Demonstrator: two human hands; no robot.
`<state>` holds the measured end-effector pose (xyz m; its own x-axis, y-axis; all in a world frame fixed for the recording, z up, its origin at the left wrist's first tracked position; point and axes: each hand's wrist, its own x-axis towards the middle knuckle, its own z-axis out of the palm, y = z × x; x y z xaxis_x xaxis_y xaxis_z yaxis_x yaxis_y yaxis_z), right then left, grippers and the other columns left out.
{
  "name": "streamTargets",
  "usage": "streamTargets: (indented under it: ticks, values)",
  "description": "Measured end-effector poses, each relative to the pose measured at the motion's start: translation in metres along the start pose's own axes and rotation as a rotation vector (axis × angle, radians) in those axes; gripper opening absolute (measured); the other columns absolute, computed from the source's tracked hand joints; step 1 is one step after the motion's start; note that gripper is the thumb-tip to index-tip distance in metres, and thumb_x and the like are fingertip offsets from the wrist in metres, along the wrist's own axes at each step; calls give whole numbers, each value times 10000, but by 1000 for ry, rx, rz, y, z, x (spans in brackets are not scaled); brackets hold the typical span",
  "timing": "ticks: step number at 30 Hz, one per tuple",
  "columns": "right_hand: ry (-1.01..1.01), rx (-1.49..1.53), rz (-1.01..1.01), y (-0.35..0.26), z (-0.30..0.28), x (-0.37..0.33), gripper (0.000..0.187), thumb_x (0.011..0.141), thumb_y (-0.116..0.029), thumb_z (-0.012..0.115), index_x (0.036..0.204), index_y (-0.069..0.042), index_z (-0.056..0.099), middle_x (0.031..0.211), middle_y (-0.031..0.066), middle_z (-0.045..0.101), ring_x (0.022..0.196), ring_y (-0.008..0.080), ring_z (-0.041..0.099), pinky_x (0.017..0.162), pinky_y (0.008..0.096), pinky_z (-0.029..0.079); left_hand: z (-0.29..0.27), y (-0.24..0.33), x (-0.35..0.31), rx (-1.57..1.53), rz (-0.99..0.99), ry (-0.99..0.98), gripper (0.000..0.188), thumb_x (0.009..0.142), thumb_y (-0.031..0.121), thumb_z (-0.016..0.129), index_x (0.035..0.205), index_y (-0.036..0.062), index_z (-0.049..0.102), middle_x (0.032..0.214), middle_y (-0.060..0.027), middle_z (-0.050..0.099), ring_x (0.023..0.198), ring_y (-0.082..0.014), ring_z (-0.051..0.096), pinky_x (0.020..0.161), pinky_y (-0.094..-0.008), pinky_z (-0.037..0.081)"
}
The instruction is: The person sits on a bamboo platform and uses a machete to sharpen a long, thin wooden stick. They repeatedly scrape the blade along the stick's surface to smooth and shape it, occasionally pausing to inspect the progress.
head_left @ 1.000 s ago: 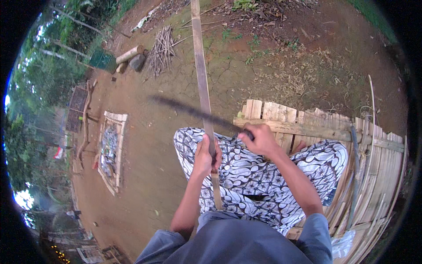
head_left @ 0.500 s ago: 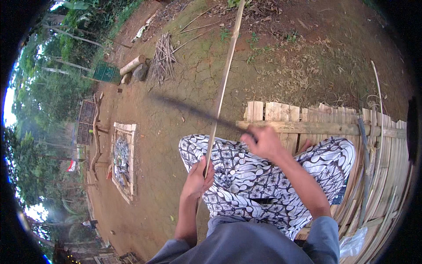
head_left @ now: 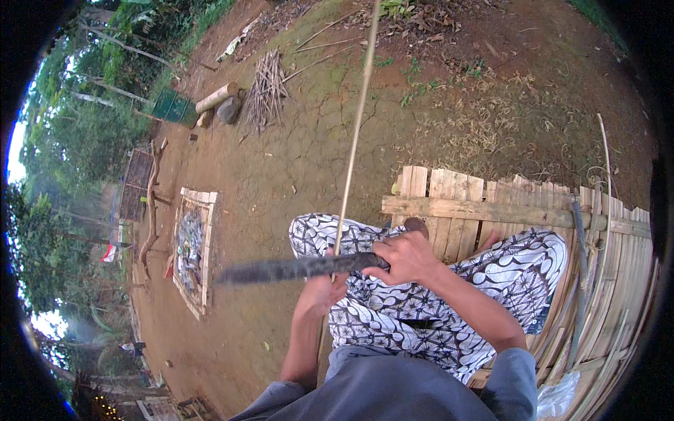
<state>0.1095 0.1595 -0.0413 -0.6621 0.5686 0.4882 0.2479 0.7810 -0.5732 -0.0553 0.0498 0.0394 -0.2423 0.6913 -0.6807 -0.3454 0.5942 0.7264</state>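
Note:
My left hand (head_left: 320, 295) is closed around a long, thin bamboo strip (head_left: 359, 119), which runs up and away from me past the top edge of the view. A dark machete (head_left: 281, 271), slightly blurred by motion, lies crosswise over the strip, its tip pointing left. Its handle is gripped by my right hand (head_left: 407, 258). The blade hides part of my left hand's fingers; whether it touches the strip I cannot tell. Below both hands is my patterned black-and-white cloth (head_left: 393, 305), spread over my folded legs.
A bamboo slat platform (head_left: 484, 207) extends to the right, bearing loose strips and a clear plastic bag (head_left: 559, 394). Thin shavings (head_left: 491, 116) litter the ground ahead. Leftward are a framed pit of rubbish (head_left: 189, 242), a stick pile (head_left: 267, 91) and a green drum (head_left: 174, 108).
My right hand has brought the machete down and nearer, from out along the strip to over my left hand. The strip now shows a narrower side.

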Motion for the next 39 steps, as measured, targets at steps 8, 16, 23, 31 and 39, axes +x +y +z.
streamTargets:
  ticks: [8, 16, 23, 31, 39]
  values:
    - [41, -91, 205, 29, 3, 5, 558, 810, -600, 497, 710, -65, 620, 480, 113, 551, 455, 272, 580, 455, 395, 467, 2, 9, -20, -12, 20, 20, 423, 970, 458, 312, 701, 138, 372, 462, 46, 260, 314, -64, 200, 284, -237, 160]
    - [157, 25, 352, 64, -19, 13, 497, 782, -574, 537, 717, -93, 643, 489, 118, 560, 437, 277, 575, 461, 396, 458, 5, 3, -38, 263, 62, 195, 375, 960, 447, 356, 782, 121, 411, 540, 23, 321, 395, -73, 268, 344, -239, 212]
    - [257, 7, -259, -2, -8, 10, 411, 760, -452, 593, 592, -80, 548, 402, 69, 429, 374, 276, 500, 480, 382, 454, -32, -31, -21, 952, 807, 393, 438, 959, 420, 378, 842, 25, 525, 648, -52, 514, 525, -120, 421, 454, -290, 349]
    - [408, 189, 580, 91, -38, 18, 474, 843, -443, 522, 677, -1, 565, 524, 180, 549, 486, 321, 577, 495, 419, 461, -41, -10, -64, 857, 256, 316, 457, 974, 285, 374, 673, -31, 508, 501, -23, 341, 513, -99, 352, 459, -332, 317]
    - [148, -43, -214, -25, -15, 4, 437, 776, -501, 572, 624, -98, 498, 473, 70, 485, 426, 223, 521, 449, 365, 434, -27, -19, -26, 1669, 679, 8, 235, 901, 170, 471, 1030, -20, 517, 878, -189, 583, 786, -298, 581, 678, -402, 466]
